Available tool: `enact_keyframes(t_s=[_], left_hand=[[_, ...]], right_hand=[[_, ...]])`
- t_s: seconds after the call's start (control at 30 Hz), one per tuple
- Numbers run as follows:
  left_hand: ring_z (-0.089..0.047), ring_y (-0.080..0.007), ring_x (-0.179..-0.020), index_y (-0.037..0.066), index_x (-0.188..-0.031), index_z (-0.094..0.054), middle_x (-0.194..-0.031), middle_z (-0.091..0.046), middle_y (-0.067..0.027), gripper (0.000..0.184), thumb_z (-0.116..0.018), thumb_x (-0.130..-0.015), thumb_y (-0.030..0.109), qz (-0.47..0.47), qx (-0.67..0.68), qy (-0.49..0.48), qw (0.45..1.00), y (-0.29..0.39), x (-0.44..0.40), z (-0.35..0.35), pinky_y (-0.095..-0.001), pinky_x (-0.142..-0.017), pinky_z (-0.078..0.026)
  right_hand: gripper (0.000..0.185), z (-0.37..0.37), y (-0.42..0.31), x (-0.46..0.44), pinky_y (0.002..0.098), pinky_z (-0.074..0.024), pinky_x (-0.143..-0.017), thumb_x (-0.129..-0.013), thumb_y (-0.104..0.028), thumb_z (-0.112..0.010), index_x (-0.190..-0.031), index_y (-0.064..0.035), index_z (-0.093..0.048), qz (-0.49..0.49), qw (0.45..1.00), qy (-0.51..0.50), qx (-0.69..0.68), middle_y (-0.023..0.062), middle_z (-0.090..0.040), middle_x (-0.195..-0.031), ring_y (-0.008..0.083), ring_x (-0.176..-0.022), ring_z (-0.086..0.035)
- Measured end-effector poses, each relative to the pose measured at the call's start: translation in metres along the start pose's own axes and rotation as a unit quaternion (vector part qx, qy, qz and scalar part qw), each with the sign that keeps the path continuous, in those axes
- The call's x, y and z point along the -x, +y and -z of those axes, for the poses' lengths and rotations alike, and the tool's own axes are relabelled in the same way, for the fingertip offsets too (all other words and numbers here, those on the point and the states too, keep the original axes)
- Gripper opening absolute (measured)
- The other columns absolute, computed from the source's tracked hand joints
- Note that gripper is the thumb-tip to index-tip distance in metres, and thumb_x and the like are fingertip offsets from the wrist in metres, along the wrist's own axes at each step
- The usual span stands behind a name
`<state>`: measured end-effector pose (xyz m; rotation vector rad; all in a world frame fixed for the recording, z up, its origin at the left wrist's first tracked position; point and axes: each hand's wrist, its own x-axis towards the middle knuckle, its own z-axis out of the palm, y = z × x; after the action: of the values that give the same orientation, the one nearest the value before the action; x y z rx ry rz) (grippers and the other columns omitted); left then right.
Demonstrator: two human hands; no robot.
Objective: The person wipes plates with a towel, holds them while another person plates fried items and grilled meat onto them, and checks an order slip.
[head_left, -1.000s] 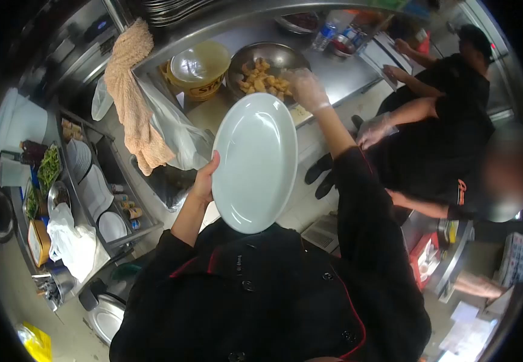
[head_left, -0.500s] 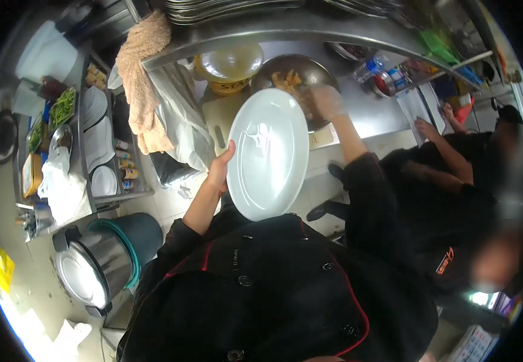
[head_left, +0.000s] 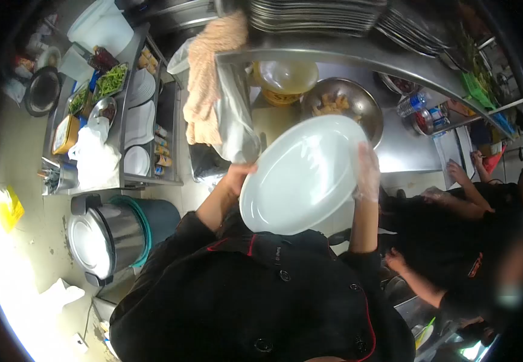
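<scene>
A large, white oval plate (head_left: 303, 181) is tilted in front of my chest, with only glare on its surface. My left hand (head_left: 238, 178) grips its left rim, thumb at the edge and most fingers hidden behind. At the right rim is my right hand (head_left: 367, 172), in a clear plastic glove, closed around the edge and slightly blurred. Just beyond the plate, a steel bowl (head_left: 375, 114) holds golden-brown food pieces (head_left: 332, 104). To the left of that bowl stands a yellow tub (head_left: 282, 96) with a bowl-like cover on top.
Overhead runs a steel shelf (head_left: 334, 45) with stacked metal plates and a hanging peach towel (head_left: 204, 96). A rack (head_left: 122, 175) with plates and greens stands left, above a large lidded pot (head_left: 98, 241). Co-workers in black stand close on the right; one co-worker's hand (head_left: 396, 260) shows there.
My right hand has come back from the steel bowl to the plate's right rim. The plate has turned clockwise, its top leaning right. My view has shifted left.
</scene>
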<state>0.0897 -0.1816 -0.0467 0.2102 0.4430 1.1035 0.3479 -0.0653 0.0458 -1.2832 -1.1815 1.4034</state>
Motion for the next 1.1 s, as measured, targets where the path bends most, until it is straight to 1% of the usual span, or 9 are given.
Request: enact_keyframes(t_s=[0.13,0.27,0.33,0.37,0.6,0.7,0.93,1.07,1.1], left_hand=[[-0.059,-0.0331,-0.094,-0.004,-0.117,-0.05,-0.099,-0.061,-0.0189,0.068,-0.062,-0.05,-0.002,0.057,-0.093,0.087,0.99,0.029,0.08,0.012,-0.0421,-0.083,-0.048],[-0.062,-0.0358,-0.083,-0.007,-0.11,-0.052,-0.096,-0.06,-0.0203,0.065,-0.059,-0.045,-0.01,0.018,-0.121,0.118,0.985,0.078,0.2,0.077,-0.0456,-0.075,-0.051],[-0.062,-0.0378,-0.081,-0.01,-0.11,-0.051,-0.095,-0.06,-0.0228,0.067,-0.057,-0.043,-0.005,-0.053,-0.115,0.115,0.985,0.1,0.264,0.089,-0.0465,-0.074,-0.052],[-0.062,-0.0388,-0.08,-0.011,-0.11,-0.051,-0.094,-0.06,-0.024,0.069,-0.056,-0.042,-0.002,-0.1,-0.113,0.123,0.981,0.106,0.291,0.086,-0.0469,-0.073,-0.052],[-0.062,-0.0351,-0.078,-0.011,-0.109,-0.05,-0.094,-0.06,-0.0232,0.065,-0.049,-0.045,0.002,-0.262,0.013,0.219,0.94,0.085,0.336,0.062,-0.0411,-0.069,-0.054],[-0.061,-0.0313,-0.078,-0.01,-0.111,-0.049,-0.093,-0.059,-0.0199,0.064,-0.048,-0.049,0.001,-0.257,-0.023,0.249,0.934,0.083,0.32,0.065,-0.0372,-0.066,-0.053],[-0.059,-0.0279,-0.088,-0.003,-0.124,-0.041,-0.1,-0.057,-0.0162,0.077,-0.047,-0.047,-0.004,-0.22,-0.064,0.187,0.955,0.106,0.272,0.042,-0.035,-0.073,-0.051],[-0.06,-0.0222,-0.081,-0.001,-0.125,-0.042,-0.096,-0.057,-0.0124,0.079,-0.05,-0.047,-0.005,-0.188,-0.161,0.146,0.958,0.124,0.233,0.006,-0.0307,-0.064,-0.05],[-0.06,-0.022,-0.08,-0.001,-0.125,-0.042,-0.095,-0.057,-0.0123,0.078,-0.05,-0.047,-0.006,-0.177,-0.176,0.136,0.959,0.129,0.224,-0.003,-0.0302,-0.063,-0.05]], right_hand=[[0.042,-0.036,0.006,0.042,0.028,-0.047,-0.074,-0.097,-0.032,-0.036,-0.122,0.001,-0.045,0.119,0.989,0.009,0.087,0.0118,-0.056,-0.103,0.0172,-0.088,-0.056],[0.045,-0.126,0.017,0.068,0.0291,-0.0455,-0.08,-0.098,-0.033,-0.028,-0.12,0.0011,-0.047,-0.08,0.933,-0.109,-0.335,0.0151,-0.056,-0.11,0.022,-0.091,-0.057],[0.044,-0.152,0.066,0.047,0.032,-0.0446,-0.084,-0.096,-0.032,-0.033,-0.118,0.0014,-0.051,0.291,0.922,-0.064,0.247,0.0157,-0.058,-0.11,0.0238,-0.095,-0.057],[0.039,-0.189,0.03,0.057,0.038,-0.0465,-0.079,-0.092,-0.028,-0.043,-0.115,0.0023,-0.052,0.148,0.964,-0.123,0.18,0.0186,-0.061,-0.099,0.0261,-0.086,-0.06],[0.04,-0.322,0.042,0.023,0.0423,-0.045,-0.071,-0.073,-0.025,-0.068,-0.102,-0.0006,-0.054,0.441,0.824,0.171,0.312,0.0172,-0.055,-0.091,0.033,-0.086,-0.053],[0.042,-0.295,0.044,0.018,0.0384,-0.0433,-0.074,-0.071,-0.023,-0.07,-0.102,-0.0011,-0.054,0.42,0.809,0.039,0.41,0.0159,-0.051,-0.096,0.0313,-0.086,-0.052],[0.023,-0.271,-0.073,0.12,0.0377,-0.0412,-0.072,-0.073,-0.013,-0.062,-0.094,-0.0039,-0.056,0.329,0.91,-0.217,0.128,0.012,-0.053,-0.088,0.025,-0.08,-0.052],[0.013,-0.303,-0.074,0.107,0.0353,-0.0432,-0.073,-0.077,-0.01,-0.057,-0.089,-0.0039,-0.058,0.101,0.849,-0.435,0.282,0.0127,-0.058,-0.086,0.0257,-0.084,-0.055],[0.012,-0.31,-0.066,0.108,0.0354,-0.0438,-0.073,-0.078,-0.01,-0.057,-0.089,-0.0045,-0.058,0.216,0.838,-0.419,0.275,0.0119,-0.058,-0.086,0.0257,-0.084,-0.056]])
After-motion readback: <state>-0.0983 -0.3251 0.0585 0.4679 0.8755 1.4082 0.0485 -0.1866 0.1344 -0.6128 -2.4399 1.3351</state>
